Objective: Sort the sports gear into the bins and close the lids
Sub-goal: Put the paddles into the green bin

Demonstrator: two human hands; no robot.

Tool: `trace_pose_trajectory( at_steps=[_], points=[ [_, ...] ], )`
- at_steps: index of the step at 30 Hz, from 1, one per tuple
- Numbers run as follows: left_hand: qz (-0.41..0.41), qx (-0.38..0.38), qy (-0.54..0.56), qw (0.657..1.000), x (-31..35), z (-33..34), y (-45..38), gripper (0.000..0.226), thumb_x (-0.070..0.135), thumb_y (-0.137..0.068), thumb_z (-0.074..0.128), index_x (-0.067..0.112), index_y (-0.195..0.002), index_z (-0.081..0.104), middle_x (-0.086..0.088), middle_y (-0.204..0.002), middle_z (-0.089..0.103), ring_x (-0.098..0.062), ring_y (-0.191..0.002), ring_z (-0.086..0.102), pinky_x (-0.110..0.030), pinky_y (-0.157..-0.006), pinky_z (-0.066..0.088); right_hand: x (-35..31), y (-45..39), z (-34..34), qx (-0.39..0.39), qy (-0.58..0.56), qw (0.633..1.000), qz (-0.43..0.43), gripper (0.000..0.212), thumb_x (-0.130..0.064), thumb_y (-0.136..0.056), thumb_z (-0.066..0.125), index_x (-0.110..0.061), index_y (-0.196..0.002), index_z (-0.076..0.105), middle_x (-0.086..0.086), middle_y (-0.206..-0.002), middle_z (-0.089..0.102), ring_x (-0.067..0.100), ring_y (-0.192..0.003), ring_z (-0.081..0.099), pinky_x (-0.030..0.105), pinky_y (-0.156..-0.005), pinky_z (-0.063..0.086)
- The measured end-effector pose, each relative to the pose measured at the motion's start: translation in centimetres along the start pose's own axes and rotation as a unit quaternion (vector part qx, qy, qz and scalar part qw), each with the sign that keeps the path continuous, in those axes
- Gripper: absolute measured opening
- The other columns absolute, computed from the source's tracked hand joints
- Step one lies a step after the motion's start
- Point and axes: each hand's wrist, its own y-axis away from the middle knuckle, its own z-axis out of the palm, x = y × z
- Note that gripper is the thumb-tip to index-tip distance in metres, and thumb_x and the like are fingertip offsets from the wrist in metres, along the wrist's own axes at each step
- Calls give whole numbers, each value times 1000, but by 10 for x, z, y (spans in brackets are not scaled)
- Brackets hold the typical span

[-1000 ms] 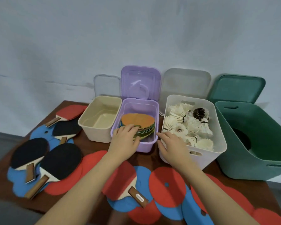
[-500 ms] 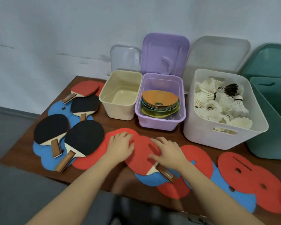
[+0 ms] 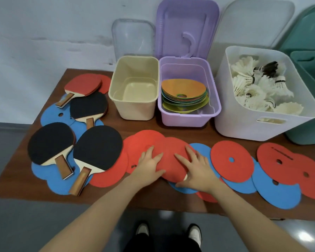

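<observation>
Red felt-like disc under both your palms, right at the desk's [image 3: 13, 177] front edge near the middle. Your left hand [image 3: 149, 165] lies flat on it with fingers straight and spread, gripping nothing. Your right hand [image 3: 195, 170] presses the same red paddle face [image 3: 168, 160], fingers extended; something small and white shows at the thumb side, too small to make out, and the paddle's handle is hidden beneath that hand.

Around them you've got flat round discs [image 3: 232, 160], red and blue, each with a small centre hole, overlapping along the front edge toward the right corner, where the last ones are cut off by the frame.

At the left end, four paddles [image 3: 98, 148] lie with matte black or red rubber faces and wooden handles, resting on more blue discs.

Along the back edge: a smooth cream bin [image 3: 135, 91], empty; a glossy purple bin [image 3: 187, 93] holding a stack of thin coloured discs, orange on top; a white bin [image 3: 244, 124] full of feathery shuttlecocks [image 3: 258, 88], one dark. A green bin [image 3: 305, 70] at the right corner is mostly cut off. All lids stand upright against the wall.
</observation>
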Motion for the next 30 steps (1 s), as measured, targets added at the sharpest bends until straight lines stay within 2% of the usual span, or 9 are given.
trace_pose_trajectory(
  at_steps=[3, 5, 11, 13, 15, 18, 22, 25, 30],
  points=[
    [29, 28, 25, 999, -9, -2, 2, 64, 37, -89, 59, 25, -145, 30, -3, -155, 6, -33, -139, 10, -43, -115, 12, -8, 3, 4, 58, -21, 998, -11, 89, -77, -57, 54, -38, -137, 42, 11, -150, 31, 50, -124, 37, 56, -95, 35],
    [59, 64, 33, 996, -17, -6, 5, 60, 36, -88, 59, 23, -142, 37, -1, -153, 14, -27, -136, 16, -42, -114, 17, -15, 2, 5, 91, -42, 995, -16, 86, -79, -57, 50, -37, -131, 48, 10, -145, 40, 49, -118, 45, 55, -89, 40],
    [66, 133, -30, 988, -52, -42, 22, 51, 41, -93, 49, 26, -140, 39, 1, -151, 22, -22, -135, 20, -39, -111, 15, -61, -17, -2, 111, -64, 992, 1, 87, -82, -60, 46, -41, -136, 42, 1, -151, 28, 39, -133, 28, 51, -103, 29],
    [7, 183, -48, 982, -72, -51, 31, 52, 46, -94, 44, 27, -141, 37, -2, -151, 23, -24, -136, 17, -42, -110, 14, -82, -25, -2, 108, -92, 989, 37, 90, -85, -57, 42, -44, -137, 39, -3, -153, 23, 35, -135, 23, 49, -107, 26],
    [-95, 231, -65, 966, -96, -60, 41, 62, 54, -89, 46, 28, -143, 31, -8, -153, 19, -31, -137, 14, -47, -109, 14, -101, -31, 3, 107, -134, 982, 80, 92, -86, -54, 39, -45, -137, 37, -5, -154, 20, 33, -138, 19, 48, -109, 22],
    [-202, 169, -94, 960, -126, -71, 49, 92, 72, -74, 53, 36, -147, 9, -12, -155, -2, -42, -139, -2, -56, -110, 10, -119, -36, 13, 101, -143, 978, 110, 88, -83, -60, 47, -43, -137, 37, -3, -154, 19, 32, -138, 17, 48, -110, 20],
    [-225, 90, -101, 965, -141, -72, 50, 117, 81, -59, 58, 41, -144, -11, -9, -153, -21, -48, -137, -10, -61, -109, 8, -129, -40, 19, 110, -123, 979, 120, 84, -78, -66, 55, -40, -138, 37, -1, -153, 19, 34, -137, 17, 48, -108, 21],
    [-222, 95, -106, 965, -144, -67, 48, 120, 81, -58, 58, 40, -144, -15, -10, -152, -24, -48, -137, -7, -59, -109, 12, -129, -41, 22, 100, -116, 981, 122, 90, -84, -63, 48, -41, -141, 31, 1, -154, 17, 37, -136, 17, 50, -107, 22],
    [-213, 96, -123, 965, -145, -67, 50, 122, 79, -59, 60, 39, -143, -19, -12, -151, -26, -48, -138, -6, -55, -111, 12, -124, -46, 22, 65, -98, 984, 136, 106, -92, -49, 27, -49, -144, 9, 3, -157, -3, 41, -138, 9, 50, -110, 16]
  ],
)
